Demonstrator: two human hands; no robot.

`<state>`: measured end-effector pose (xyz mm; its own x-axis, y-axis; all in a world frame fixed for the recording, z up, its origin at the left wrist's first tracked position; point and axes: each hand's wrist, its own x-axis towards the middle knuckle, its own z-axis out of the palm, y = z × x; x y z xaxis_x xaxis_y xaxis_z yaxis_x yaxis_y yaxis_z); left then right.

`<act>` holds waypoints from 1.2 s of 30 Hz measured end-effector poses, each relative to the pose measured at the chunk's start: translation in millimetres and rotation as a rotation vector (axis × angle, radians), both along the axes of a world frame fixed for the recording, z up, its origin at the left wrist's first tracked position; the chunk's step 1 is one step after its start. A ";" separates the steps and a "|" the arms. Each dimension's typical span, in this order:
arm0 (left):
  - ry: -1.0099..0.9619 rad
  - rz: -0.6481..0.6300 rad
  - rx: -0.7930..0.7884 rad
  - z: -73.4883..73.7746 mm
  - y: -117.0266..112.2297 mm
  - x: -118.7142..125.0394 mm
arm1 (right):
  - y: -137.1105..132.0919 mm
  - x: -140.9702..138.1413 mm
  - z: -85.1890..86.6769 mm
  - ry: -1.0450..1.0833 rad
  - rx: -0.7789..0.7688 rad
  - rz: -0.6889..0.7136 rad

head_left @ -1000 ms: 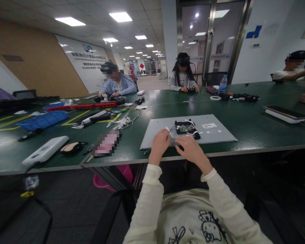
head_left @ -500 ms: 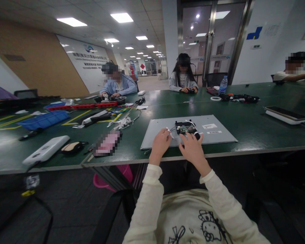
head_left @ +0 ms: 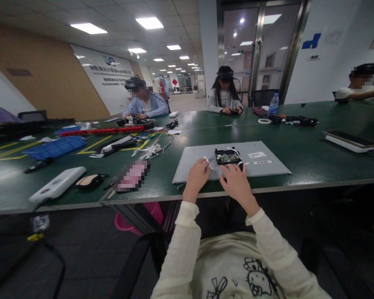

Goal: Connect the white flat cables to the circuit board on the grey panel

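Note:
A flat grey panel (head_left: 274,168) lies on the table before me. On its middle sits a black frame (head_left: 217,158) with a small green circuit board (head_left: 229,158), and thin grey wires run leftward out of it. My left hand (head_left: 197,177) is closed at the wires, its fingertips pinching a white strip (head_left: 209,162). At the frame's near edge, my right hand (head_left: 237,182) rests with fingers stretched forward and the thumb apart; its fingertips partly cover the frame's lower edge. White labels (head_left: 257,155) are stuck on the panel's right part.
Left of the panel lie a pink blurred item (head_left: 131,176), a tangle of white ties (head_left: 151,151), a white device (head_left: 57,184) and a blue tray (head_left: 54,147). Rightward, a phone on a white block (head_left: 350,141) stands. Co-workers sit across the table, near a water bottle (head_left: 273,104).
The fingers of my right hand have shifted slightly at the frame's near edge. My left hand stays at the white strip, and the panel has not moved.

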<state>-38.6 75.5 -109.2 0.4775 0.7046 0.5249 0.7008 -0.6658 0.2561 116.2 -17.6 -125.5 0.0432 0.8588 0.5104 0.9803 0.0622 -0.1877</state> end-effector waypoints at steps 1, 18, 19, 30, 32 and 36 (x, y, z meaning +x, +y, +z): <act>0.001 0.001 0.002 -0.3 0.3 -0.2 | -0.2 0.1 0.0 0.002 0.006 0.008; -0.020 -0.028 0.027 1.9 -1.1 -1.4 | 1.4 21.0 8.8 -0.078 0.017 0.279; -0.019 -0.030 0.026 1.6 -0.9 -1.7 | 2.1 30.3 11.7 -0.111 -0.004 0.308; -0.011 -0.020 0.008 3.0 -2.3 -1.2 | 24.3 142.1 -3.3 -0.131 -0.234 0.325; -0.015 -0.016 0.004 4.2 -3.4 -0.7 | 27.3 146.0 -8.0 -0.099 -0.253 0.330; -0.044 -0.004 0.013 4.6 -3.7 -0.2 | 29.6 147.5 -9.4 -0.082 -0.272 0.325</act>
